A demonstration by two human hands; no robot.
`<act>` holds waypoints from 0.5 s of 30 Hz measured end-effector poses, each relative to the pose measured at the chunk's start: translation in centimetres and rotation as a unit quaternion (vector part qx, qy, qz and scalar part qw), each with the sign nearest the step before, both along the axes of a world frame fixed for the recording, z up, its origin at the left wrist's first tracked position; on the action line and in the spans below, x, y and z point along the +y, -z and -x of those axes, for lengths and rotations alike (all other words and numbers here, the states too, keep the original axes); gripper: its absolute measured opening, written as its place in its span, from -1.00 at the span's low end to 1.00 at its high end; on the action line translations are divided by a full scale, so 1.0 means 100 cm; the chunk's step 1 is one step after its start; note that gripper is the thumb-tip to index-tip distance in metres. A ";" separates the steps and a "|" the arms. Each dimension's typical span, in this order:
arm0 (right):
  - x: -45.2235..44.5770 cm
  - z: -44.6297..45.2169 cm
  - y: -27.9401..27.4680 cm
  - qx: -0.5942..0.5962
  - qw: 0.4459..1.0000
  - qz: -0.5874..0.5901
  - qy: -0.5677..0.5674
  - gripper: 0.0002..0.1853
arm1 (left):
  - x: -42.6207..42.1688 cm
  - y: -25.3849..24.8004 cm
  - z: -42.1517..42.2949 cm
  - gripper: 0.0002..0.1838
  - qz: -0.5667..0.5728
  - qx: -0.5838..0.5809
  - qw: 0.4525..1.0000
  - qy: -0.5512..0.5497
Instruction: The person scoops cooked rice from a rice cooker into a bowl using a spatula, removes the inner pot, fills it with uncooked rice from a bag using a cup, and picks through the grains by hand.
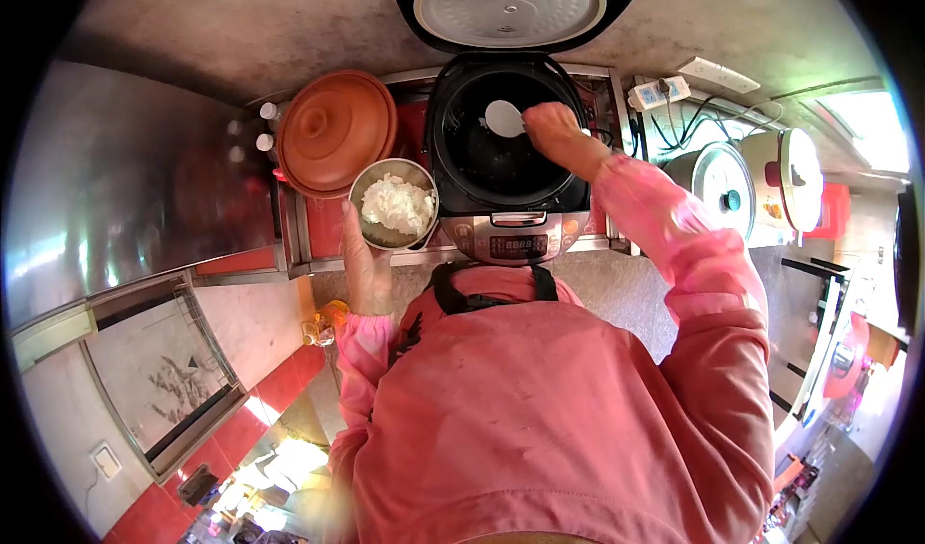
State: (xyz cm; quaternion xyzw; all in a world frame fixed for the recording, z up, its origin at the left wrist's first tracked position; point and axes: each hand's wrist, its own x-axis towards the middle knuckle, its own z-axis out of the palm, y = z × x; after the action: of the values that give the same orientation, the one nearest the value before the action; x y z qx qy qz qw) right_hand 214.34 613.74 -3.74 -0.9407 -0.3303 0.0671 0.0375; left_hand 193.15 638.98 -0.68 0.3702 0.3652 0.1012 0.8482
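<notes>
My left hand [364, 260] is wrapped round the lower left side of a metal bowl [433, 212] with white rice [398, 204] in it. The bowl is beside the rice cooker [470, 239], whose lid [511, 6] stands raised at the back. My right hand [556, 130] reaches over the dark inner pot [501, 173], its fingers closed on a white rice paddle [503, 118]. The paddle's round end is over the pot, and its handle is hidden by my fingers. A few white bits show on the pot's wall.
A brown clay lid [332, 132] lies left of the cooker, near two white bottle caps [266, 142]. To the right are a power strip [659, 93] with cables, a glass-lidded pot [725, 193] and a light-coloured cooker [796, 180]. A metal panel [145, 187] stands at the far left.
</notes>
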 end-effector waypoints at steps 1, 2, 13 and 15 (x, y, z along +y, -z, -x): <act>0.009 -0.004 -0.001 -0.008 0.999 0.050 -0.014 -0.92 | 0.001 0.002 0.001 -0.38 0.002 -0.001 1.000 0.002; 0.015 -0.010 0.008 0.016 0.998 0.064 0.004 -0.90 | 0.001 0.002 0.003 -0.38 0.000 0.002 1.000 -0.003; 0.017 -0.007 0.101 0.236 0.922 -0.186 0.243 -0.83 | 0.008 -0.002 0.015 -0.39 0.029 0.002 0.998 -0.063; 0.019 0.000 0.105 0.323 0.858 -0.267 0.296 -0.83 | 0.008 -0.003 0.013 -0.39 0.020 0.008 0.998 -0.059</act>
State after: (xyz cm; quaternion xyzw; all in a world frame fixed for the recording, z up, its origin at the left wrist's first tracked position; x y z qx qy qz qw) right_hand 214.33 615.65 -14.27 -0.8734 -0.0112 0.2624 0.4100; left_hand 191.85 639.74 -0.33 0.3319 0.3953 0.1412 0.8448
